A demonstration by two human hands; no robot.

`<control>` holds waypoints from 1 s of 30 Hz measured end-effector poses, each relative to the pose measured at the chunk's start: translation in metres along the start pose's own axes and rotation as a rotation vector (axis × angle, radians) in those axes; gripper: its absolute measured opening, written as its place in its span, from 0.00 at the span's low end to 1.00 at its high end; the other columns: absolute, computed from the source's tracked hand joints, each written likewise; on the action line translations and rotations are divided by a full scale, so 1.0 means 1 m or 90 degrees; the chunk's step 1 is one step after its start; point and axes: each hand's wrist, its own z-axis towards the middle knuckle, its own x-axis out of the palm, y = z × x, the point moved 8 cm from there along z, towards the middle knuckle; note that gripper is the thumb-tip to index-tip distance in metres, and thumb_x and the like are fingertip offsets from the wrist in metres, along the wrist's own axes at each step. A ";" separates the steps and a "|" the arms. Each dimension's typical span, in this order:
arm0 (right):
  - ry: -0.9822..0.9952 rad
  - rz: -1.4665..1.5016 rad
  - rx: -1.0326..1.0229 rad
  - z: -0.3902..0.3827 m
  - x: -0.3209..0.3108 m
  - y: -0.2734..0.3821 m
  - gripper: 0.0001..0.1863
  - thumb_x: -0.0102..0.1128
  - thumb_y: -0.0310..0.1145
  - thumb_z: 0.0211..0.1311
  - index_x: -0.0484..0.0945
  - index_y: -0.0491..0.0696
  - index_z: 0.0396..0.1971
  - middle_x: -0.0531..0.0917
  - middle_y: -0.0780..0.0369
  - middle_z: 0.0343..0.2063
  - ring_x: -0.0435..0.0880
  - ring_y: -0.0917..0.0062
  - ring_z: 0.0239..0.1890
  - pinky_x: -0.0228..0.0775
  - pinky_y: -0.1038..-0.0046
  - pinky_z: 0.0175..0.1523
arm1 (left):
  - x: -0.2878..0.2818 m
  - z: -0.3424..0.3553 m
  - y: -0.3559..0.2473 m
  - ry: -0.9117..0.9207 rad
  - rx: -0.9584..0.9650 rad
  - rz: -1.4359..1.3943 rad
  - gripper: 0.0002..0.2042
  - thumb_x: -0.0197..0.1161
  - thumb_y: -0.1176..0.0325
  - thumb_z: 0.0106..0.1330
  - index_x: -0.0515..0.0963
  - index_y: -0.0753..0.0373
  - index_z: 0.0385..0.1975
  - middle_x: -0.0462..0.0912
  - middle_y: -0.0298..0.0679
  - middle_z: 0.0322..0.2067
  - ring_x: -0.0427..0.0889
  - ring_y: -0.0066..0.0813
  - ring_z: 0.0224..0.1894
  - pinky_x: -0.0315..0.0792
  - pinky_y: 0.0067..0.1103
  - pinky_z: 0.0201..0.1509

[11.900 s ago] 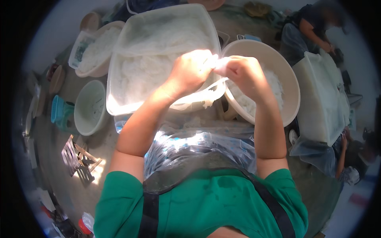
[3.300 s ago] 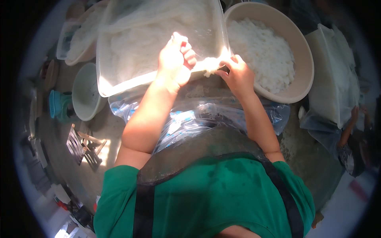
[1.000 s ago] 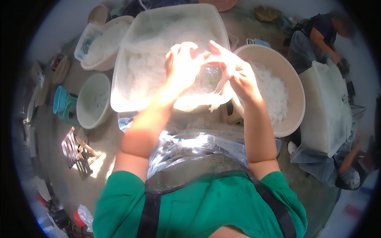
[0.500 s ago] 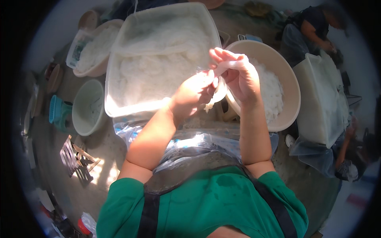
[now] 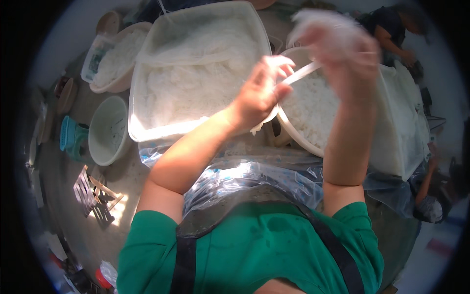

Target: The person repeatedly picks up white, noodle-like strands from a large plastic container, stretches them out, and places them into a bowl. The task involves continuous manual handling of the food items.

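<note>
Head view: my left hand (image 5: pixel 262 88) is up over the right edge of the rectangular tub (image 5: pixel 149 135), thumb and fingers pinched on a white strip (image 5: pixel 302 73). The strip runs pretty straight, slanting up toward my right hand (image 5: pixel 347 56), over the far right edge of the round beige basin (image 5: pixel 296 138). That hand's a blur with filmy white stuff around it, so I honestly can't tell how tight its grip is.

My take: pinch gently on the left and pull evenly, since a strip this thin looks like it'd tear or slip if jerked. Best to hold it above both rims too, clear of the frayed scrap (image 5: pixel 257 129) at the tub's near right corner. Tub's full of loose white fibre (image 5: pixel 196 90), basin has white clumps (image 5: pixel 311 110), so dipping low probably means snags.
</note>
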 end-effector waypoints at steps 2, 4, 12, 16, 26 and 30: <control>-0.076 0.356 -0.018 0.021 -0.071 -0.008 0.02 0.55 0.24 0.50 0.75 0.49 0.24 0.66 0.67 0.18 0.64 0.79 0.22 0.57 0.77 0.31 | 0.036 -0.046 0.072 0.323 -0.392 -0.002 0.16 0.51 0.56 0.64 0.70 0.58 0.46 0.76 0.42 0.32 0.73 0.31 0.39 0.66 0.25 0.48; -0.196 0.830 -0.012 0.038 -0.122 -0.006 0.10 0.48 0.28 0.60 0.67 0.52 0.18 0.59 0.71 0.13 0.53 0.86 0.14 0.43 0.82 0.18 | 0.024 -0.079 0.109 0.508 -0.439 0.123 0.11 0.48 0.66 0.64 0.72 0.57 0.43 0.77 0.43 0.34 0.74 0.34 0.41 0.67 0.26 0.49; 0.006 0.383 -0.030 -0.015 -0.030 -0.020 0.11 0.61 0.31 0.52 0.79 0.43 0.35 0.74 0.54 0.47 0.73 0.71 0.47 0.63 0.70 0.52 | -0.041 0.085 0.054 0.152 -0.131 0.107 0.15 0.47 0.75 0.55 0.70 0.64 0.43 0.74 0.38 0.38 0.72 0.25 0.42 0.66 0.21 0.46; 0.075 0.221 -0.065 -0.042 0.033 -0.035 0.10 0.62 0.31 0.52 0.81 0.46 0.36 0.73 0.55 0.53 0.72 0.71 0.52 0.62 0.69 0.56 | 0.015 0.040 0.001 0.234 -0.332 -0.131 0.27 0.52 0.72 0.53 0.61 0.64 0.56 0.67 0.42 0.49 0.65 0.24 0.51 0.61 0.20 0.54; -0.064 1.040 0.358 -0.067 0.046 -0.077 0.10 0.42 0.38 0.68 0.73 0.54 0.35 0.76 0.55 0.47 0.78 0.72 0.43 0.68 0.72 0.46 | 0.021 -0.017 0.029 0.233 -0.140 0.014 0.08 0.46 0.65 0.64 0.70 0.59 0.28 0.65 0.29 0.23 0.60 0.15 0.24 0.58 0.13 0.29; 0.145 1.257 0.209 -0.048 0.041 -0.034 0.08 0.39 0.34 0.69 0.70 0.51 0.40 0.81 0.55 0.38 0.74 0.74 0.29 0.64 0.78 0.35 | -0.001 -0.007 0.085 -0.077 -0.428 -0.254 0.08 0.43 0.72 0.63 0.66 0.60 0.21 0.64 0.31 0.19 0.62 0.18 0.19 0.58 0.16 0.22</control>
